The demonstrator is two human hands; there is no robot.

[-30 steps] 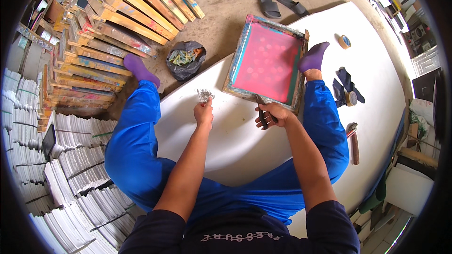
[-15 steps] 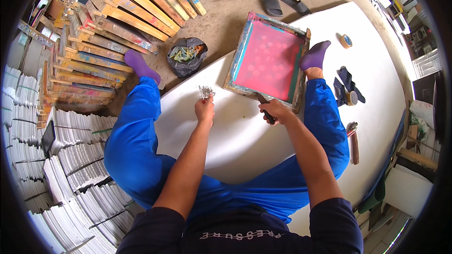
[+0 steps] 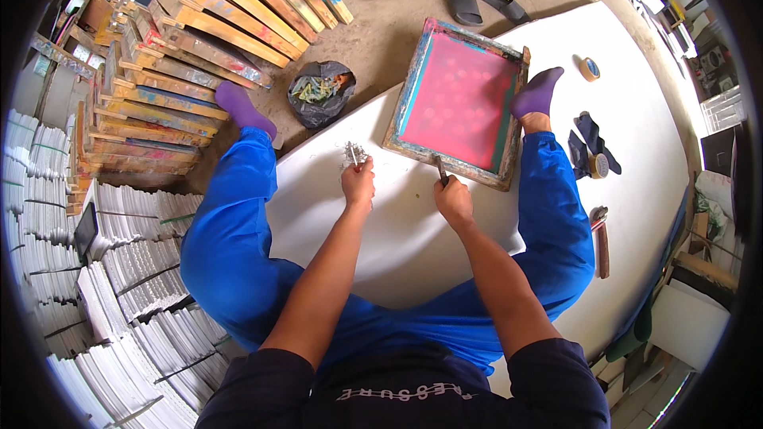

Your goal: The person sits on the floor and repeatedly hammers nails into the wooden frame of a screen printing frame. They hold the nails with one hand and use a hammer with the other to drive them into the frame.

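A printing screen [image 3: 457,103] with pink mesh lies on the white sheet, its worn wooden frame turned slightly. At its near edge, my right hand [image 3: 455,200] is closed around a dark, knife-like tool [image 3: 441,168]; the tip meets or overlaps the wood, and I cannot tell which. To the left, my left hand [image 3: 358,184] is closed on a thin, light-coloured rod [image 3: 353,150], mostly hidden by the fingers. Beside that rod sits a small heap of silvery metal bits [image 3: 346,164], perhaps pulled staples. My right foot, in a purple sock [image 3: 537,93], rests against the frame's right side.
A black bag of scraps [image 3: 321,94] stands beyond the sheet, near stacked wooden frames [image 3: 159,103]. Tape rolls [image 3: 589,69], dark cloth strips [image 3: 592,143] and a hammer [image 3: 602,248] lie at right. Sandals [image 3: 463,4] are on the floor; paper stacks [image 3: 135,270] line the left.
My right hand has moved left and turned, so the knife-like tool now points away from me at the frame's near edge. The whole view has shifted slightly; my left hand stays by the metal heap.
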